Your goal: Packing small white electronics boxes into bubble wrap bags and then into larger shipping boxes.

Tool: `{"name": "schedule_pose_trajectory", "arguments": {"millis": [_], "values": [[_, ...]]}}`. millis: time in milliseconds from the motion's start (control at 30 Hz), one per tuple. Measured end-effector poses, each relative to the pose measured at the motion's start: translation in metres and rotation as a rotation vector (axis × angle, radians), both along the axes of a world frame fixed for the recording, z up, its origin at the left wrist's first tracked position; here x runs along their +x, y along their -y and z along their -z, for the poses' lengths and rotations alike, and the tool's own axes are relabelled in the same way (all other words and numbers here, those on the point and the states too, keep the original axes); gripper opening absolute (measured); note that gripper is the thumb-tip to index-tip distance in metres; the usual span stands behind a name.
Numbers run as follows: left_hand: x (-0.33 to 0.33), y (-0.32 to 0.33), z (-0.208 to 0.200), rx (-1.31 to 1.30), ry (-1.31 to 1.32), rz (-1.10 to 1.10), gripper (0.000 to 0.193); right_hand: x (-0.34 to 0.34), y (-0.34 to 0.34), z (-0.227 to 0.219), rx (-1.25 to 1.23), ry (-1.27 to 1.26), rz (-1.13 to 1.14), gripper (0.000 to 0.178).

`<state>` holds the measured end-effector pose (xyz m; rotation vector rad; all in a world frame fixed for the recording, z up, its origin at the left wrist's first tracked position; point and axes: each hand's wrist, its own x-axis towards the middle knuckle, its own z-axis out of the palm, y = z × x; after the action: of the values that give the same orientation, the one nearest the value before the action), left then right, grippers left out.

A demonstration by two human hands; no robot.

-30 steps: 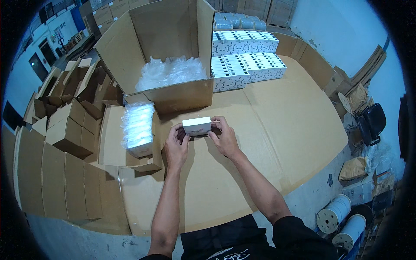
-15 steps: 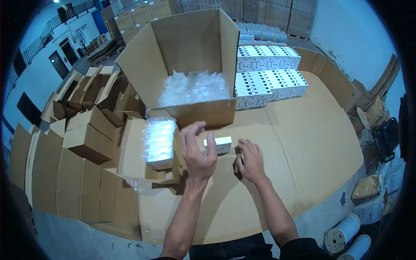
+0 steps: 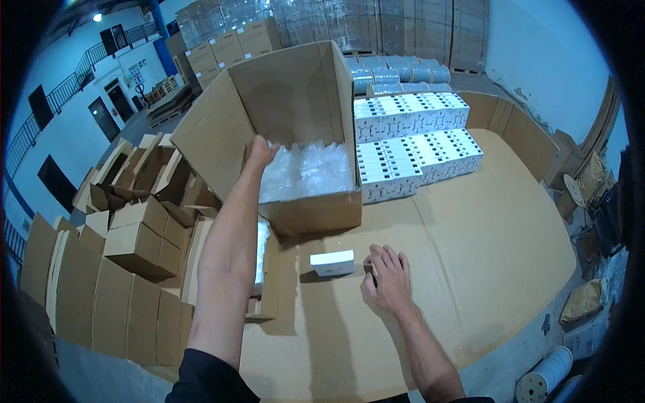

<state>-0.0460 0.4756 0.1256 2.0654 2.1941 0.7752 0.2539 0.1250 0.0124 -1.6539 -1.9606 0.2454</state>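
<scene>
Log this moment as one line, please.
Left hand: at clear plastic packaging in large open brown cardboard box, grip unclear | Right hand: fingers parted, beside small white rectangular carton | Carton: on brown cardboard surface

Left sleeve [image 3: 207, 377]: black, short, plain cloth, hem curving round arm near elbow. Right sleeve [image 3: 474, 399]: only dark sliver at lower edge. Between them, narrow strip of dark cloth [image 3: 393, 398], mostly cut off. Left forearm [image 3: 228, 282] and right forearm [image 3: 426, 352] bare, both tapering toward wrist. Left hand [image 3: 259, 152] bare, fingers partly hidden. Right hand [image 3: 390, 277] bare, fingers slim.
</scene>
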Motion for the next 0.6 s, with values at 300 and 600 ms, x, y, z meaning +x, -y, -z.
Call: {"name": "schedule_pose_trajectory", "arguments": {"millis": [300, 600], "values": [[-0.008, -0.023, 0.036, -0.055, -0.071, -0.007, 0.035, 0.001, 0.0, 0.001, 0.009, 0.025, 0.018, 0.036], [-0.01, -0.009, -0.014, 0.244, 0.127, 0.018, 0.026, 0.003, 0.001, 0.002, 0.012, 0.003, 0.041, 0.03]]}}
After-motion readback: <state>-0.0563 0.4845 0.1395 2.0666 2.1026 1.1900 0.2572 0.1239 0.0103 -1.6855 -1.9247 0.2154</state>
